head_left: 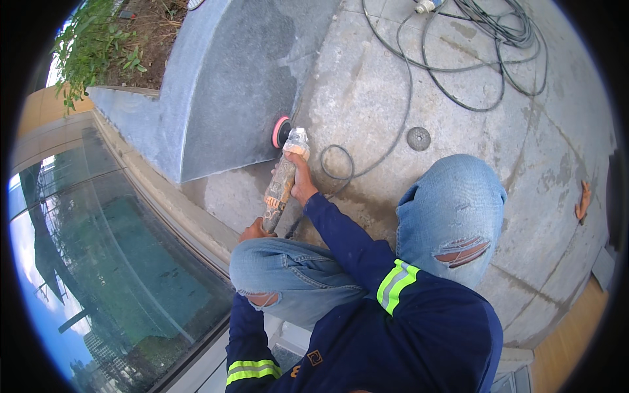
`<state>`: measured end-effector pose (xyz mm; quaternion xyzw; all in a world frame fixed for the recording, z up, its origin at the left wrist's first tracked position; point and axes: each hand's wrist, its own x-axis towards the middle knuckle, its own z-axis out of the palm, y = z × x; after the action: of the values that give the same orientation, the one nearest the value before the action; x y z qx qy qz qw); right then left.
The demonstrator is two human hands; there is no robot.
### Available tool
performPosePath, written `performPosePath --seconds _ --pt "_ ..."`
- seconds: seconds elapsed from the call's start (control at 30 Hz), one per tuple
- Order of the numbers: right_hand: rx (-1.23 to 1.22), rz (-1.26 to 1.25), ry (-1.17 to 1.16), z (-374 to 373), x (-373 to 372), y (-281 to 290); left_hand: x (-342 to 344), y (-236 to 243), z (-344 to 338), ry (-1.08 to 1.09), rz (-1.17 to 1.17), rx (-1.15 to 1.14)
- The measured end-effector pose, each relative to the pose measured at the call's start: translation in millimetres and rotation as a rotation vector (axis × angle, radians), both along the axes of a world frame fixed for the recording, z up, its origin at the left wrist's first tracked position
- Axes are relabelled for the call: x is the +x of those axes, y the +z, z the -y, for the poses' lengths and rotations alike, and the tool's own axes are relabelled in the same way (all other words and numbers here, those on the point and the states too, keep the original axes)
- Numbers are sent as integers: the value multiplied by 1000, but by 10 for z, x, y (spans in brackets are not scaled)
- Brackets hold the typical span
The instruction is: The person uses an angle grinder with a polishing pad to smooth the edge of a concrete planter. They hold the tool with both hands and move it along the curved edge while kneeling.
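Observation:
I hold a worn, dust-covered angle grinder [280, 185] in both hands. My right hand [301, 178] is closed round its body just behind the metal head. Further back, my left hand [256, 230] grips the rear end, partly hidden by my left knee. A round pad with a pink-red rim and black backing [282, 131] is fitted to the head. It stands on edge against the grey planter wall [246, 85], close to the wall's lower edge; whether it is spinning cannot be seen.
A dark cable [407, 85] loops over the concrete floor [367, 131], with a coil at the far right. A round drain cover [419, 138] sits in the floor. Glass panes [124, 255] run along the left. Soil and green plants [92, 49] fill the planter.

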<state>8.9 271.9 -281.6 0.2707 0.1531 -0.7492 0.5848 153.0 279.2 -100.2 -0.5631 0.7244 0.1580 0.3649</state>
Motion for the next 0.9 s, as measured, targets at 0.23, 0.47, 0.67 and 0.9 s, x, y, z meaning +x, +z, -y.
performPosePath --seconds 0.23,0.47,0.67,0.9 --pt "21 5 24 -182 237 173 372 265 -750 1069 -1294 99" --pt "-26 -125 -10 -21 -101 337 301 -118 -99 418 -433 16" --pt "31 -85 -6 33 -72 59 231 -252 25 85 -156 -45" --pt "52 -122 38 -216 418 323 924 -41 -542 544 -731 -55"
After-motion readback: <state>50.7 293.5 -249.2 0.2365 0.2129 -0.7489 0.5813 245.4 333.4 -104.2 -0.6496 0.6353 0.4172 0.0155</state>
